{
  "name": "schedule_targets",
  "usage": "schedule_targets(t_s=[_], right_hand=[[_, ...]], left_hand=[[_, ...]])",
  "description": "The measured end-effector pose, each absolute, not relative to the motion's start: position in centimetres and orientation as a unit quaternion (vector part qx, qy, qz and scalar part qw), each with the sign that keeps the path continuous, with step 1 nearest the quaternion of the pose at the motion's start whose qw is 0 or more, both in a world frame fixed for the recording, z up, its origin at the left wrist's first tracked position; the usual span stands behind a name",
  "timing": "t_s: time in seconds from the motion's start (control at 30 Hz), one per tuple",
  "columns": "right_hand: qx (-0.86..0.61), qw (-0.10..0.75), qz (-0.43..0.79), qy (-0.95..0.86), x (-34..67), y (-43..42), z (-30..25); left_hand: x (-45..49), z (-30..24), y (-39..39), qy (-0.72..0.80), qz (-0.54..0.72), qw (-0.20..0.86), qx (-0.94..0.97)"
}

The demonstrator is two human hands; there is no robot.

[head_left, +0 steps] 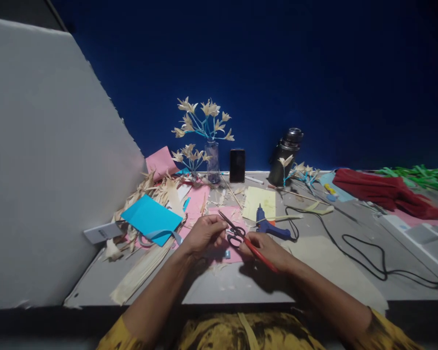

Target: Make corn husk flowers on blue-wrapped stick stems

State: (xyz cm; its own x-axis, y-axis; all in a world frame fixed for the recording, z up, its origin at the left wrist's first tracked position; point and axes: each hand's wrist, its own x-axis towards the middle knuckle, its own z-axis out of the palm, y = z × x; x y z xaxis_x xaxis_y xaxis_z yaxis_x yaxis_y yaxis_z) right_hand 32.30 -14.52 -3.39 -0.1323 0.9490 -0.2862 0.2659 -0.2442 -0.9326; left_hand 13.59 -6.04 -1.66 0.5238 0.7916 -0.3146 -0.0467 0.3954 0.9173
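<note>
My right hand (264, 248) is closed around a red-handled tool (260, 256). A dark pointed tip in line with the handle reaches up and left toward my left hand. Black finger loops of scissors (235, 240) show between my hands; I cannot tell whether they lie on the table or are held. My left hand (206, 233) has thumb and fingers pinched together beside the tip, and what they hold is too small to name. Under both hands lies pink paper (233, 257) with pale scraps. A blue glue gun (268, 228) rests just beyond my right hand.
Pale husk flowers (204, 119) stand in a glass vase (212, 163) near a phone (237, 165). A dark flask (286, 155) is at the back. Husks and blue card (151, 218) lie left; red cloth (387, 192) and a black cord (350, 245) lie right.
</note>
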Motion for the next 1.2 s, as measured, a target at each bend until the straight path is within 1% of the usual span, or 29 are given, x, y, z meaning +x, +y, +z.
schedule_targets(t_s=[0.17,0.33,0.43,0.67,0.77,0.87,0.97,1.1,1.17,1.2], right_hand=[[-0.586,0.288,0.527,-0.544,32.4,-14.6,-3.1],[-0.585,0.289,0.500,-0.569,32.5,-14.5,-3.7],[-0.593,0.282,0.472,-0.588,32.6,-14.6,-4.0],[-0.594,0.274,0.456,-0.604,32.6,-14.8,-4.3],[-0.598,0.277,0.444,-0.608,32.2,-14.6,-4.5],[-0.586,0.275,0.460,-0.608,32.5,-14.6,-4.3],[-0.592,0.272,0.461,-0.602,34.1,-15.3,-3.4],[-0.660,0.299,0.402,-0.560,38.3,-17.6,-2.1],[-0.729,0.278,0.309,-0.544,41.1,-19.1,-2.0],[-0.769,0.249,0.242,-0.536,42.5,-19.9,-2.0]], left_hand=[[13.7,-1.8,-6.0,0.401,0.287,0.719,0.489],[13.8,-1.9,-6.0,0.403,0.296,0.703,0.506],[13.7,-1.6,-6.2,0.401,0.289,0.708,0.504],[13.6,-1.7,-6.7,0.399,0.270,0.734,0.479],[13.7,-2.0,-6.7,0.394,0.275,0.736,0.477],[13.6,-2.3,-6.7,0.390,0.279,0.736,0.478],[12.8,-2.7,-6.6,0.394,0.308,0.735,0.459],[11.5,-2.5,-6.7,0.362,0.331,0.776,0.396],[11.2,-2.0,-6.9,0.355,0.337,0.791,0.368],[11.1,-1.7,-6.9,0.356,0.342,0.792,0.358]])
